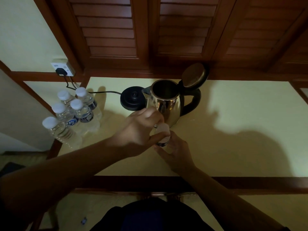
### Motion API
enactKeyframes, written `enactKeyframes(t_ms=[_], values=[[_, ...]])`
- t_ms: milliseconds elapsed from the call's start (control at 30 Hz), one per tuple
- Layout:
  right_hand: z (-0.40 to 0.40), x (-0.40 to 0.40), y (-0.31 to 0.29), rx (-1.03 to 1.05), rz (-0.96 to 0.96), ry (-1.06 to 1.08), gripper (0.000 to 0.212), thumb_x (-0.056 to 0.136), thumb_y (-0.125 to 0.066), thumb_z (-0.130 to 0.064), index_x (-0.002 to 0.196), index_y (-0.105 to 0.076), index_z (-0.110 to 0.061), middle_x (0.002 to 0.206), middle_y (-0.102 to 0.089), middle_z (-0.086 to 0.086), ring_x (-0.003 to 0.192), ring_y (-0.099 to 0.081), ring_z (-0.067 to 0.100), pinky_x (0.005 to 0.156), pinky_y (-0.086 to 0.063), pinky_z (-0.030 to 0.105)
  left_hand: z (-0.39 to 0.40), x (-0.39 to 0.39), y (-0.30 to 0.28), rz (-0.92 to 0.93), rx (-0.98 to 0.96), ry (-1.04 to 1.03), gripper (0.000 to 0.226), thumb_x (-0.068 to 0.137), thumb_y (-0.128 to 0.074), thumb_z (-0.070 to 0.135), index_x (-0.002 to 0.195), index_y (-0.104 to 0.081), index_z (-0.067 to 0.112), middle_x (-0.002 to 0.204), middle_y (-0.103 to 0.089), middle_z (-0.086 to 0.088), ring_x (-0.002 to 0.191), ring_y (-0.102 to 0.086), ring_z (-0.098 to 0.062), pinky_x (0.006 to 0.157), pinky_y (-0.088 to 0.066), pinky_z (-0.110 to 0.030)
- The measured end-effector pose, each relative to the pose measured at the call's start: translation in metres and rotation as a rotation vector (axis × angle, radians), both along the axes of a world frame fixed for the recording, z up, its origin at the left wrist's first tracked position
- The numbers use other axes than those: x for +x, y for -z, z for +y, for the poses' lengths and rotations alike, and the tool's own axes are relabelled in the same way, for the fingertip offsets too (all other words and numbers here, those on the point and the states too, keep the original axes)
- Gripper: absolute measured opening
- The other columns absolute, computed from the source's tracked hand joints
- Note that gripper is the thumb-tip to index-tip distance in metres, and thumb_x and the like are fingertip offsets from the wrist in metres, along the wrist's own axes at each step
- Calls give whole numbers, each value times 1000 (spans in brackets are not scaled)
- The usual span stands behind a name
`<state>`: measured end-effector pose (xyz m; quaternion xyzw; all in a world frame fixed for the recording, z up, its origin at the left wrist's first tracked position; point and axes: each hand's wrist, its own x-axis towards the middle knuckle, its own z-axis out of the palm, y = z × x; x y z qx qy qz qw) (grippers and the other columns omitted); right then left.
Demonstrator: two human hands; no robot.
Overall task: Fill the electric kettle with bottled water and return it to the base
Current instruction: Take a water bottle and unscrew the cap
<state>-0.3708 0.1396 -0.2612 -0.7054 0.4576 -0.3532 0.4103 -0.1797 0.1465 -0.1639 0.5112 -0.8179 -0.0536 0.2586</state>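
Current step, as judged from the layout: opening a water bottle [164, 135] before pouring. The bottle stands on the tabletop [233, 147] just in front of the kettle [165, 104]. The right hand [175, 152] is wrapped around the bottle body from the near side. The left hand [143, 127] is curled over the top, fingers closed at the cap [164, 128]. Whether the cap is already loose cannot be determined.

The kettle is off its base [132, 100] and stands just right of it, lid [194, 75] hinged fully open, handle pointing right. No water is visible in the dark interior.

Next move requires: removing the cap, then tilting the bottle mouth over the open kettle. The kettle opening is unobstructed.

Surroundings: 5 capped spare bottles [73, 112] are grouped at the left end of the tabletop, well clear of the hands. The power cord [103, 92] runs from the base to a wall socket [62, 69]. The base top is clear for the kettle's return.
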Motion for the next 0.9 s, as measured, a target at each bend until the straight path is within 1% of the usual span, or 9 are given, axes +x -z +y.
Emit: enactKeyframes(t_ms=[133,267,333,400,500,600,667,767,900], values=[[1,0,2,22,-1,-12,44,88,-75,-50,125,-65,-30,117,-76,-13,108,-73,7,92,-61,43,1,-11,4,21,-42,-91,42,95,-64,53,99,-58,12,94,-53,0,80,-47,-21,68,-44,-41],[1,-2,1,-12,44,-15,40,90,-80,-40,125,-67,-27,110,-71,-26,102,-69,-5,86,-54,19,1,1,-5,235,231,72,55,88,-75,49,131,-60,18,120,-58,9,106,-54,-8,85,-47,-28],[0,-2,1,3,30,-17,40,91,-80,-38,128,-65,-30,112,-74,-21,104,-71,-1,87,-58,26,0,11,-9,321,312,167,54,90,-78,31,140,-61,19,126,-63,9,116,-57,-12,93,-47,-27],[0,-1,1,7,11,-11,44,91,-79,-43,131,-63,-33,117,-76,-14,107,-73,5,91,-61,40,-3,16,-8,332,270,193,47,93,-76,22,138,-65,16,120,-67,2,112,-59,-18,93,-49,-34],[2,0,2,5,-17,-1,42,91,-78,-42,130,-63,-33,117,-76,-12,108,-74,9,90,-61,48,-4,11,-1,218,144,195,42,95,-73,29,133,-68,13,117,-63,-2,108,-58,-20,88,-49,-39],[4,-1,0,3,-6,10,41,91,-78,-44,127,-64,-33,115,-77,-13,106,-74,5,88,-61,45,-6,2,0,81,26,72,40,96,-67,45,125,-70,17,116,-62,1,105,-57,-22,84,-48,-45],[3,-1,-1,4,-2,6,49,90,-78,-48,133,-64,-28,119,-77,-12,109,-73,6,90,-61,43,-6,-1,-5,145,-20,24,39,96,-67,43,123,-70,15,113,-62,0,101,-57,-21,85,-49,-38],[1,-1,-1,-14,33,-13,62,87,-75,-56,139,-61,-24,124,-76,-8,112,-73,10,93,-61,38,-3,9,-4,357,33,-77,31,97,-70,32,124,-70,16,109,-59,2,95,-54,-9,79,-40,-13],[-1,-2,-2,-13,74,-19,62,87,-80,-53,137,-62,-23,122,-75,-9,107,-70,4,89,-53,17,7,33,43,345,231,-254,34,94,-68,43,121,-70,23,110,-62,11,92,-55,2,69,-43,-9]])
